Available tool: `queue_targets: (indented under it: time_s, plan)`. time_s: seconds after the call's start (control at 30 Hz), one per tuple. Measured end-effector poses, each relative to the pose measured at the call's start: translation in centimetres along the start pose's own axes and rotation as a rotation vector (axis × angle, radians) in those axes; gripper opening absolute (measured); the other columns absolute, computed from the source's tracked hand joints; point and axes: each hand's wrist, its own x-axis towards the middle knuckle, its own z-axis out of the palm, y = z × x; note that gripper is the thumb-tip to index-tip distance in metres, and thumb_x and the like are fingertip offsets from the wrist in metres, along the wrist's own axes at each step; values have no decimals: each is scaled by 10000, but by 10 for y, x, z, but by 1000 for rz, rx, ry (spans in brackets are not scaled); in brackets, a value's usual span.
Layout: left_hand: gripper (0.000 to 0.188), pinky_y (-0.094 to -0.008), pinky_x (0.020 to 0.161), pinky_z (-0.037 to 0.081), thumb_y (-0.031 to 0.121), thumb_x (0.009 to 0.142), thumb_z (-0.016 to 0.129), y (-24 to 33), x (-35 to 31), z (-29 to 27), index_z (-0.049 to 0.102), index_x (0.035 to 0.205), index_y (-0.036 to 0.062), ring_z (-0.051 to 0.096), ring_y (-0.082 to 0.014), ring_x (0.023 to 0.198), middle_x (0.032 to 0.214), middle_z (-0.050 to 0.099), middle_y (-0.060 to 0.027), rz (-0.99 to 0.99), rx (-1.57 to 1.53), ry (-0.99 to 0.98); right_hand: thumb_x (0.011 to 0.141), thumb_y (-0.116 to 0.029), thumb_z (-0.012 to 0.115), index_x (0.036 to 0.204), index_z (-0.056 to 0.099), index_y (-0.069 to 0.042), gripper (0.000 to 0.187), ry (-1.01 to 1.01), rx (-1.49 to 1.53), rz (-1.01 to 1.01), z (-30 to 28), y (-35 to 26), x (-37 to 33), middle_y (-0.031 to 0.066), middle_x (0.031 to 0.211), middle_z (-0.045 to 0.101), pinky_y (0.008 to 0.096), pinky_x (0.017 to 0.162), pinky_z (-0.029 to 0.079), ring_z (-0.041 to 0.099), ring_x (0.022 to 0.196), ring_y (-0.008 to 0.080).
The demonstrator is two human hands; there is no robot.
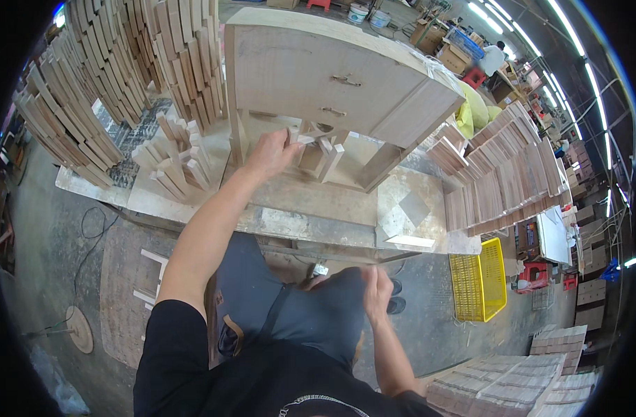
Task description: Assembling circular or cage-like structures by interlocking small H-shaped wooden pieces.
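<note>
My left hand [271, 151] reaches into the opening under a big pale wooden housing [332, 76] on the bench. Its fingers are closed on a small pale wood piece [302, 138]. Right beside it, a few short wood blocks [329, 163] stand tilted inside the opening. My right hand [378, 286] is low by my right knee with its fingers curled. Whatever it may hold is hidden.
Tall stacks of wood strips [75, 90] rise at the left, near a cluster of short blocks [170, 158]. More stacked slats [505, 174] line the bench's right end. A square plate [414, 208] lies on the worktop. Below stands a yellow crate [495, 281].
</note>
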Motion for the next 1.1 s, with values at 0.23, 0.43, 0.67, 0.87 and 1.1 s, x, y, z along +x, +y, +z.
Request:
queue_targets:
  time_s: [0.23,0.43,0.67,0.87,1.1]
  plan:
    - [354,-460,738,526,266,917,761,-11,8,-2,682,975,-74,683,-431,806,858,695,-274,3,1,-28,1089,-277,528,968,744,43,403,19,-15,339,-39,55,-69,92,766,691,308,701,517,635,710,145]
    - [384,-452,721,520,290,912,776,-11,8,2,684,952,-80,681,-397,779,846,698,-257,8,-5,-16,1074,-259,568,972,753,39,366,-37,57,212,-28,29,-50,85,762,701,300,693,519,646,720,134]
    - [351,-449,724,519,253,900,783,-12,12,2,694,980,-76,683,-367,791,859,706,-249,-1,11,-22,1005,-139,651,931,749,27,207,-156,-1,-17,-28,-20,-53,140,817,702,335,695,529,686,724,229]
    - [318,-399,780,532,231,878,791,-42,8,-6,718,1022,-43,690,-304,814,912,734,-214,56,-145,4,968,-98,691,907,728,38,153,-160,-71,-88,-43,-39,-84,168,825,696,353,695,532,694,731,288]
    - [296,-354,782,541,208,896,798,-20,-23,-21,729,1046,-38,681,-169,827,902,756,-134,-30,-100,-88,934,-55,715,904,739,29,93,-258,-116,-109,-39,-43,-80,143,797,700,337,696,536,688,712,260]
